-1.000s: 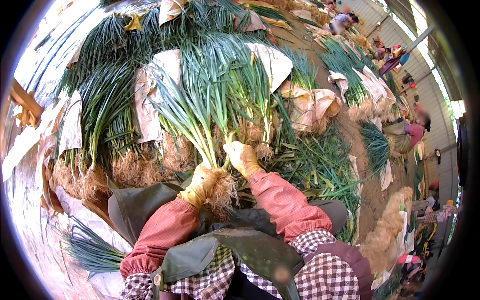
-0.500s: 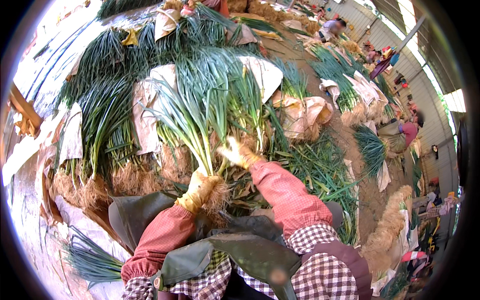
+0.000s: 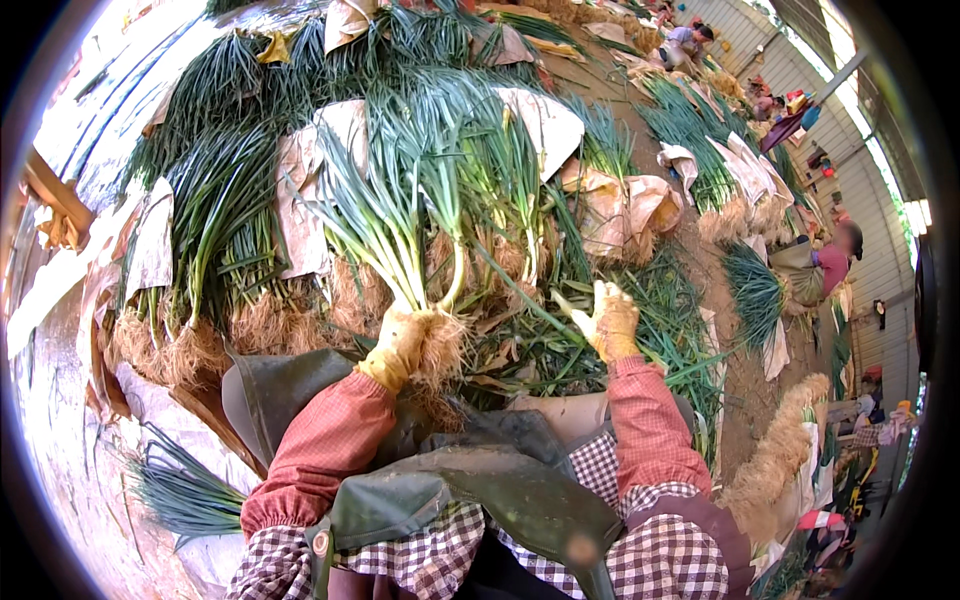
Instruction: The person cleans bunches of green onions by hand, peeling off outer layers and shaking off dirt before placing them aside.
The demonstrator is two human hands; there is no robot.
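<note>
My left hand [image 3: 398,345], in a yellowed glove, is closed round the lower stalks of a bunch of green onions [image 3: 400,270]. Their shaggy brown roots [image 3: 440,352] hang out beside the fingers, and the leaves fan up and away over the pile. To the right, my gloved right hand [image 3: 608,322] is raised with thumb and fingers apart above loose green leaves [image 3: 650,345]. One long leaf [image 3: 535,305] slants down to its thumb side; whether the hand touches it I cannot tell.
More green onions [image 3: 215,215] with roots toward me lie ahead and left, some wrapped in pale sheets [image 3: 550,125]. A small bunch [image 3: 185,490] lies at lower left. On the right, a person [image 3: 830,260] sits by another bundle [image 3: 752,295], near a row of roots [image 3: 780,440].
My right hand has moved right, away from the onion stalks, and a long leaf now slants beside it. My left hand keeps its hold on the bunch.
</note>
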